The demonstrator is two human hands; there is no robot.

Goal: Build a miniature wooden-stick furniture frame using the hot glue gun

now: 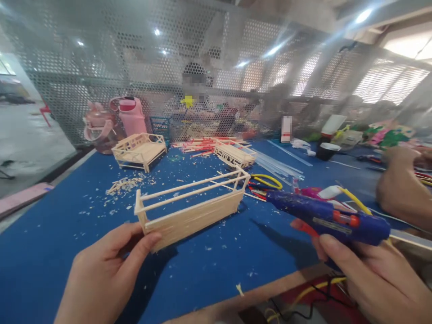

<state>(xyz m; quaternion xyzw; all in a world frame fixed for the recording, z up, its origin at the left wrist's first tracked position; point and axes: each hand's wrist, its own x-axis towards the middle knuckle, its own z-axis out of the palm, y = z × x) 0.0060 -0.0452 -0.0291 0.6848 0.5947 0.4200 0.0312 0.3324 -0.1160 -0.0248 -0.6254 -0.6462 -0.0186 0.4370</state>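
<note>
Both hands are full: my left hand [108, 265] pinches the near left end of a wooden frame [195, 220] between thumb and fingers, and my right hand [374, 274] grips a blue glue gun [320, 216]. The frame's long axis runs from my left hand away to the right, its flat panel facing me and two thin rails running lengthwise behind and above that panel. It is over the blue desk [209, 279]; whether its underside touches, I cannot tell. Right of the frame, the glue gun lies crosswise, its nozzle pointing left towards the frame's far end, with a gap between. Beyond the frame to the left stands a small wooden bench [145, 150]; behind its far end sits another wooden piece [234, 153]. Yellow-handled pliers [270, 180] lie just beside that end.
</note>
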